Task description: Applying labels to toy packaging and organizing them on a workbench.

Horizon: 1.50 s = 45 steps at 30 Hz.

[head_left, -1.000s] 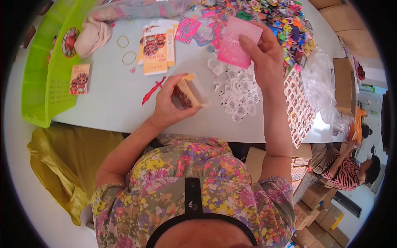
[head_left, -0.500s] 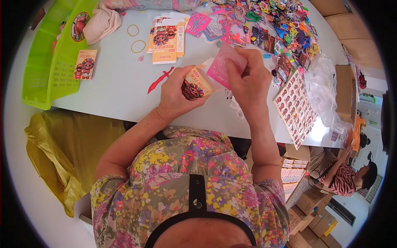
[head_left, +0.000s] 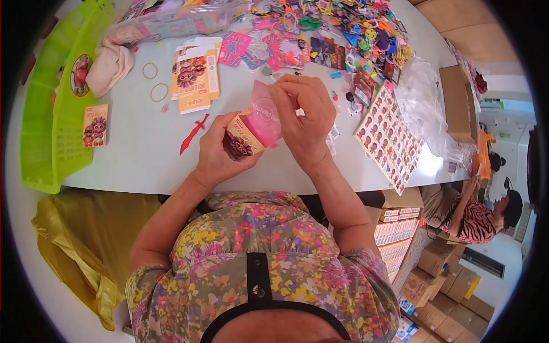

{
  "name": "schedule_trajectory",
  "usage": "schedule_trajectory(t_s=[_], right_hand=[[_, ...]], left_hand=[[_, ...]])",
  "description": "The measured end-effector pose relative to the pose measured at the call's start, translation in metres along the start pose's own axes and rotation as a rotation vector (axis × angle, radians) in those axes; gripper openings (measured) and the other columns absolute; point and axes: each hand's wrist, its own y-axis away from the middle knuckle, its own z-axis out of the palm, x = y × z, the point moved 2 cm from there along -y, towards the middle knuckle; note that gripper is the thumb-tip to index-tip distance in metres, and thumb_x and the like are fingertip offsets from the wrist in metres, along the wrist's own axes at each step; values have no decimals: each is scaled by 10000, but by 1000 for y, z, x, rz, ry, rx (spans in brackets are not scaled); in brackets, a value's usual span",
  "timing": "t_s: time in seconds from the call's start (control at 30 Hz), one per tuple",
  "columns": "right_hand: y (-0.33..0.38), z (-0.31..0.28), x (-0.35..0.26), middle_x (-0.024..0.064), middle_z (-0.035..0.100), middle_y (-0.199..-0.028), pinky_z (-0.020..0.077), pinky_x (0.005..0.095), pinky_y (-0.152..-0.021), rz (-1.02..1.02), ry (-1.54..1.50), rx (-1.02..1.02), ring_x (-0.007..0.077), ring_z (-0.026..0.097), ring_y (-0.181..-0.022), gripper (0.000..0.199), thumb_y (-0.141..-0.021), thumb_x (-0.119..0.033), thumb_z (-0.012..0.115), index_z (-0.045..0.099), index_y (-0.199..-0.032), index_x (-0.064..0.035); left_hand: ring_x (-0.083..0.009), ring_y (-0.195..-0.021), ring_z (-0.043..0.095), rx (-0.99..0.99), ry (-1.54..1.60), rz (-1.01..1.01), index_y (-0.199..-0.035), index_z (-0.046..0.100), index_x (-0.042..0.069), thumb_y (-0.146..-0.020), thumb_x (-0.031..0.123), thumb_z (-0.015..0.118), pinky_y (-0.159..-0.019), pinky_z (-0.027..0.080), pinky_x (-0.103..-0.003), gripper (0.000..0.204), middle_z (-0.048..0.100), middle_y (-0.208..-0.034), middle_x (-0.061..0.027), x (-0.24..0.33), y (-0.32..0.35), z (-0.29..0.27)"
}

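A small printed box (head_left: pixel 243 139) is held in the left hand (head_left: pixel 220 151), tilted, with its open end turned up and to the right. The fingers of that hand are wrapped around the box's lower side, the thumb lying along its upper edge. A pink packet (head_left: pixel 264 117) is pinched at its top between the thumb and fingers of the right hand (head_left: pixel 306 117), and its lower part is seen at the mouth of the box (how far it sits inside cannot be told). Both hands are thus closed on something, and they are held close together just above the white counter (head_left: pixel 143 154), near its front edge and directly before the person's chest.

On the counter just left of the left hand a small red plastic sword (head_left: pixel 193 132) is lying. Further back a stack of flat, unfolded boxes (head_left: pixel 194 77) is seen, with two rubber bands (head_left: pixel 154 81) beside it and a crumpled cloth (head_left: pixel 108 67) further left. A green basket (head_left: pixel 51 120) is set at the counter's left end, and one printed box (head_left: pixel 95 124) is lying on it. To the right of the right hand a sheet of stickers (head_left: pixel 389 137) is laid at a slant, touching crumpled clear plastic bags (head_left: pixel 426 108). A heap of bright toys and cards (head_left: pixel 337 34) is spread across the far side (too jumbled to tell apart).
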Motion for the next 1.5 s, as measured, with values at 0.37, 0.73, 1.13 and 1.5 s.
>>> schedule_trajectory(t_s=[0.37, 0.73, 1.13, 1.5], right_hand=[[-21, 31, -19, 93, 661, -813, 510, 280, -558, -162, -149, 67, 202, 636, -670, 171, -696, 17, 773, 655, -816, -13], [20, 8, -8, 119, 642, -997, 499, 286, -715, 190, -260, -109, 192, 613, -864, 126, -776, 33, 707, 675, -889, -12], [3, -13, 25, 91, 636, -1111, 467, 328, -860, 375, -470, -428, 193, 589, -1006, 237, -864, -97, 653, 674, -1093, -38], [-27, -40, 225, 114, 659, -1053, 487, 413, -869, 72, 674, -458, 341, 597, -999, 230, -787, -52, 568, 651, -1001, -68]], left_hand=[[-159, -949, 591, 2, 62, -129, -1258, 402, 9, -637, 142, 878, -808, 515, -287, 794, 531, -1089, -86, -18, 12, -2], [-139, -988, 581, 90, 258, -209, -1263, 400, -8, -646, 120, 868, -840, 498, -294, 785, 555, -1102, -90, -12, 4, 4], [-192, -1013, 568, 3, 206, -162, -1304, 397, 5, -607, 120, 864, -857, 491, -329, 847, 523, -1123, -107, -12, 12, 3], [-168, -1016, 535, -151, 85, -98, -1361, 345, 42, -650, 54, 813, -871, 478, -324, 851, 501, -1136, -90, -13, 7, 1]])
